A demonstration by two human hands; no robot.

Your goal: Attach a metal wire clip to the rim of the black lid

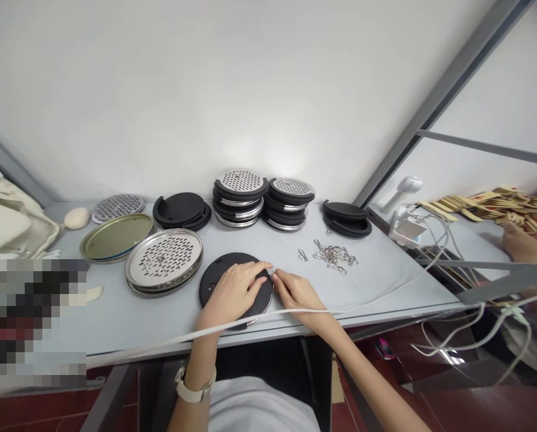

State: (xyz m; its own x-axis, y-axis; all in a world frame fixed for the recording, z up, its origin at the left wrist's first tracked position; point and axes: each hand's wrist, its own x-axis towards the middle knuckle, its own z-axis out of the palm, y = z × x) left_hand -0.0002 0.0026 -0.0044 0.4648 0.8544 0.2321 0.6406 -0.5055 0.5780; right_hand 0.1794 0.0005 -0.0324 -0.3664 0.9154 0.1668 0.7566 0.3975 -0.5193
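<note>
Left hand: the person's left hand (236, 291) lies palm down across a black disc (221, 269), thumb and forefinger slightly apart near its right edge; whether it grips the disc cannot be told.
Right hand: the person's right hand (297, 293) meets that edge with thumb and forefinger pinched on a small metal piece (270, 273), too small to make out fully.
Black disc: at the near edge of a pale gray table (115, 327), a silvery rim showing on its near right side.
Metal clips: a loose heap of wire clips (335, 257) lies right of the hands, a single clip (302, 255) just left of it.
Stacks: two piles, a left stack (240, 201) and a right stack (290, 205), stand at the far side, each topped by a perforated disc.
Left side: a perforated metal plate (164, 261) sits near an olive round tray (115, 235); more black discs (182, 210) lie beyond.
Far right: black round pieces (347, 219) overlap near the table's corner.
Cable: a white cable (182, 340) crosses in front of both arms.
Neighboring bench: a co-worker's hand (522, 243) is beside a heap of flat tan pieces (497, 207).
</note>
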